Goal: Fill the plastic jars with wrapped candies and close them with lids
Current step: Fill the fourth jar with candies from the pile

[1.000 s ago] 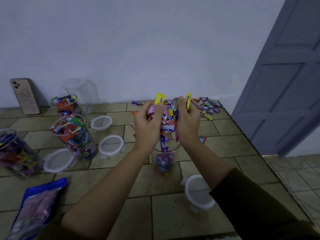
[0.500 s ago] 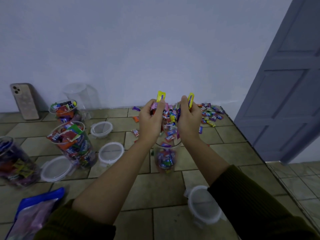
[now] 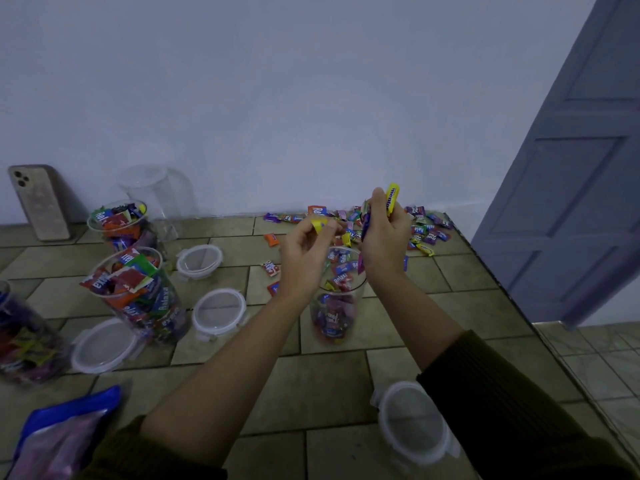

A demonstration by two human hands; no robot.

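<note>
A clear plastic jar (image 3: 335, 306), partly filled with wrapped candies, stands on the tiled surface right under my hands. My left hand (image 3: 304, 254) hovers over its rim and pinches a yellow candy (image 3: 318, 225). My right hand (image 3: 382, 233) holds a yellow Mentos stick (image 3: 392, 198) and a few other candies above the jar's right side. A loose pile of wrapped candies (image 3: 424, 230) lies behind my hands near the wall.
Three filled jars (image 3: 138, 296) (image 3: 119, 223) (image 3: 24, 334) stand at the left, an empty jar (image 3: 156, 195) by the wall. Several lids (image 3: 218, 311) (image 3: 199, 259) (image 3: 104, 344) (image 3: 414, 420) lie about. A phone (image 3: 40, 202) leans on the wall; a blue bag (image 3: 62, 438) lies bottom left. A door (image 3: 571, 185) is at right.
My hands have drawn apart and most of the candies they held together have dropped into the jar. The left hand has lowered slightly; the view has shifted.
</note>
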